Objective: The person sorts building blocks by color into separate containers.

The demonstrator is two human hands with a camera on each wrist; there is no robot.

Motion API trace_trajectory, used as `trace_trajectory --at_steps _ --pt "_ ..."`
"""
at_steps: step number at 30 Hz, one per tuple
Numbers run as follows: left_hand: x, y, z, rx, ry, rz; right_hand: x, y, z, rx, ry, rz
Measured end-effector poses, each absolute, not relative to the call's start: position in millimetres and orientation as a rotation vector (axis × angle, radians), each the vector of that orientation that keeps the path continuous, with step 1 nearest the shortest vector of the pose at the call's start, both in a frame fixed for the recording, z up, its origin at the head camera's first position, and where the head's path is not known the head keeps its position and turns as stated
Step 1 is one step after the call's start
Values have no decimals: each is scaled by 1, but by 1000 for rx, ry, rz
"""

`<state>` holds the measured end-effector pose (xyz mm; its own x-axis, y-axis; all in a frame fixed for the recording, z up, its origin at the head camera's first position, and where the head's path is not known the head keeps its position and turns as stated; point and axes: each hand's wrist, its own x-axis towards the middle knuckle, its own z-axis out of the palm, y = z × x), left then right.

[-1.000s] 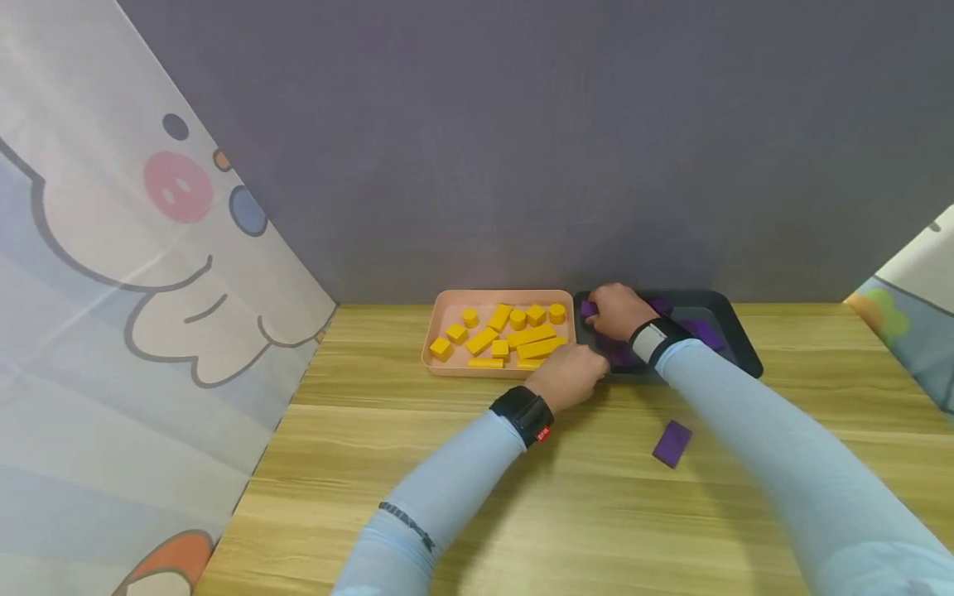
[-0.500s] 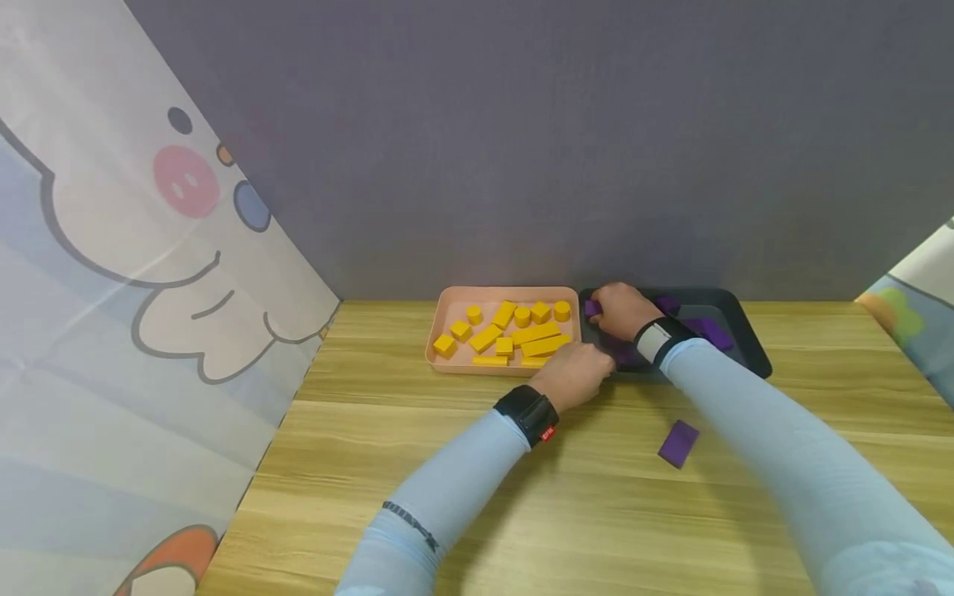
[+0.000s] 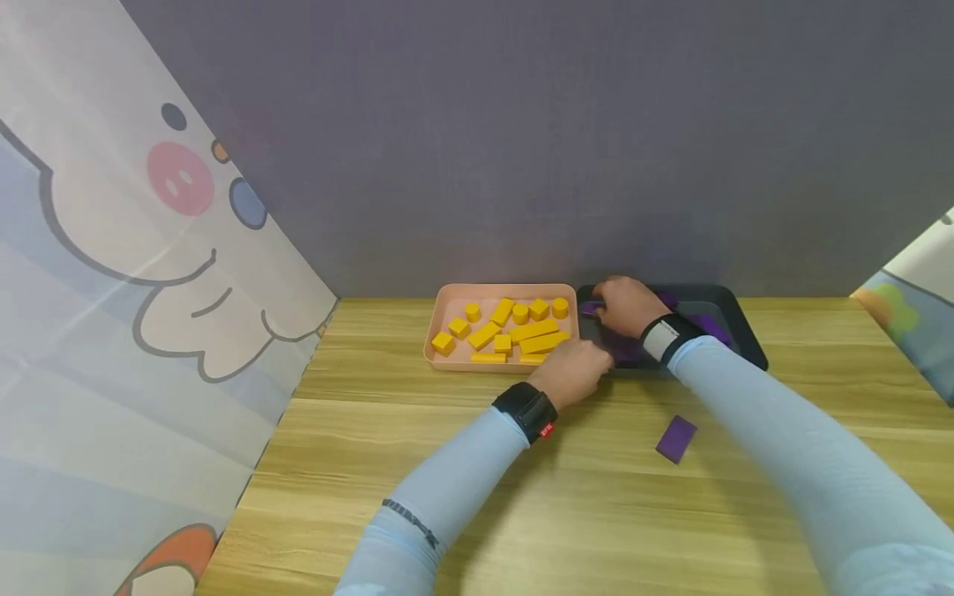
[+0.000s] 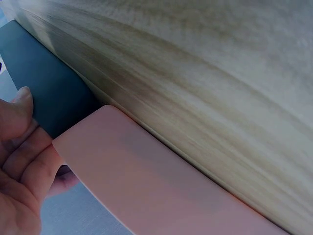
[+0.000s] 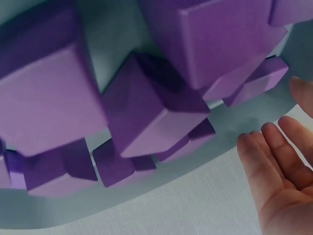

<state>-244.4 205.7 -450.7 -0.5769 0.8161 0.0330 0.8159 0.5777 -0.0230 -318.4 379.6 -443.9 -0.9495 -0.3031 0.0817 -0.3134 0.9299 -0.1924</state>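
My left hand [image 3: 572, 372] pinches the near left edge of a dark tray [image 3: 745, 335]. In the left wrist view its thumb presses the tray's outer wall [image 4: 46, 81], and the other fingers lie behind the rim. Over the dark tray's left part is my right hand [image 3: 628, 306], fingertips beside a purple block [image 3: 592, 308] in the far left corner. The right wrist view shows those fingers [image 5: 259, 159] extended at the rim, thumb apart, nothing between them. Several purple blocks [image 5: 156, 107] of different shapes lie in this tray, partly hidden by my hand in the head view.
Right beside the dark tray, on its left, stands a pink tray [image 3: 432, 352] holding several yellow blocks [image 3: 538, 329]. One flat purple block [image 3: 676, 439] lies on the wooden table [image 3: 589, 513] below the right forearm. A grey wall [image 3: 477, 149] rises directly behind both trays.
My right hand has let go of the purple block in the far left corner, which now sits lower, and has drawn slightly right. My left hand keeps its place on the tray edge.
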Motion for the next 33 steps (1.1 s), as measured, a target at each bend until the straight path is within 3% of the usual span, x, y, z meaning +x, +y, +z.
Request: trace_trajectory --at_steps 14,24,33 --pt "-254 204 -455 -1425 -2732 29 -276 397 -426 502 -2981 307" --pt "-260 203 -457 -1398 -2794 -44 -195 423 -427 611 -2940 325" --pt "-263 199 -459 -1395 -2790 -48 -129 438 -458 810 -2891 221"
